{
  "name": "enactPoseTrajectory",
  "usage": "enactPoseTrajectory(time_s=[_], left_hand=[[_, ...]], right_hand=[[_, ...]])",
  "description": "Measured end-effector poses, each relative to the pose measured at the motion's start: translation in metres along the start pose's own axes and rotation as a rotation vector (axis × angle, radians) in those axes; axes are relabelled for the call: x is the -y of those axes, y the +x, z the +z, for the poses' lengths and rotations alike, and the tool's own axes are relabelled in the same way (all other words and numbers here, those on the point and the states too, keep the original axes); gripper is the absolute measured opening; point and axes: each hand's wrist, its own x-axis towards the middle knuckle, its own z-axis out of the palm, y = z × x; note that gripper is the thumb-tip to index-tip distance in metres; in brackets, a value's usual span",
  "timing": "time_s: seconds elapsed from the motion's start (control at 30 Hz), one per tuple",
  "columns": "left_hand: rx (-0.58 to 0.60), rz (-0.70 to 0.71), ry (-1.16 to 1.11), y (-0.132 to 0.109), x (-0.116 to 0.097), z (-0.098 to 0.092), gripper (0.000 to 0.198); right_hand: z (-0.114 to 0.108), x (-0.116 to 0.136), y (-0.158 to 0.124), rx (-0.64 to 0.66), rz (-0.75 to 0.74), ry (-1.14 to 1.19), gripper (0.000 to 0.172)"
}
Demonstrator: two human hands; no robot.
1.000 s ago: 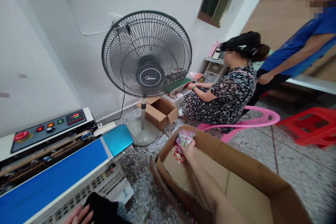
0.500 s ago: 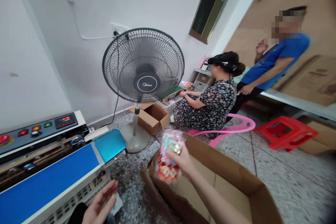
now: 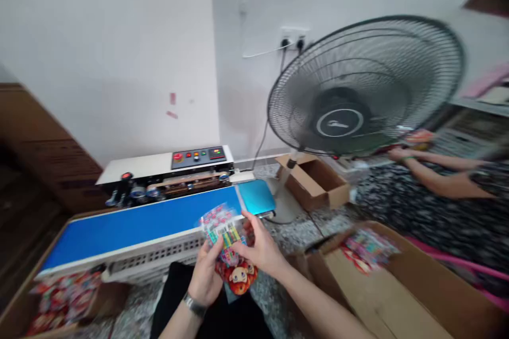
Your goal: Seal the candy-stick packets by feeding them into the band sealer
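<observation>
A clear packet with small colourful items and a red cartoon picture at its lower end is held between both hands above my lap. My left hand, with a watch at the wrist, grips its lower left side, thumb on the front. My right hand holds its right side, thumb across the front and fingers partly behind. Just beyond the packet lies the blue belt of a machine. Another similar packet lies in the open cardboard box at the right.
The machine's control panel is behind the belt. A large standing fan is at the right, with a small open box by its base. More red packets fill a box at lower left. A seated person's arms show at far right.
The view has swung left. A packet that was in my right hand over the box is now gone from there; one lies in the box. Both hands now hold a packet together.
</observation>
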Motion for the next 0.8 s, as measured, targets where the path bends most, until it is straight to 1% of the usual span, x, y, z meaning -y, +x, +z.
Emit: enactPoseTrajectory(time_s=[0.1,0.13,0.17,0.27,0.37,0.5,0.57,0.67,0.8], left_hand=[[-0.021,0.112,0.006,0.004,-0.015,-0.015,0.031],[-0.026,0.141,0.016,0.005,-0.018,-0.019,0.030],[-0.031,0.168,0.029,0.006,-0.021,-0.023,0.031],[-0.037,0.224,0.054,0.008,-0.027,-0.033,0.035],[-0.080,0.252,0.045,0.014,-0.031,-0.042,0.034],[-0.139,0.285,0.031,0.023,-0.034,-0.052,0.033],[-0.142,0.297,0.037,0.026,-0.035,-0.054,0.033],[-0.163,0.319,0.070,0.030,-0.036,-0.057,0.034],[-0.196,0.336,0.072,0.035,-0.038,-0.058,0.038]], right_hand=[[0.023,-0.001,0.013,0.066,0.005,0.060,0.035],[0.029,0.000,0.016,0.069,-0.005,0.077,0.027],[0.035,0.001,0.020,0.065,-0.013,0.090,0.024],[0.048,0.003,0.029,0.042,-0.012,0.102,0.024],[0.059,0.002,0.037,0.046,0.012,0.126,0.025],[0.071,-0.002,0.045,0.051,0.010,0.132,0.034],[0.074,-0.003,0.049,0.072,0.026,0.155,0.032],[0.077,-0.005,0.054,0.115,0.058,0.251,0.028],[0.078,-0.009,0.058,0.102,0.045,0.274,0.031]])
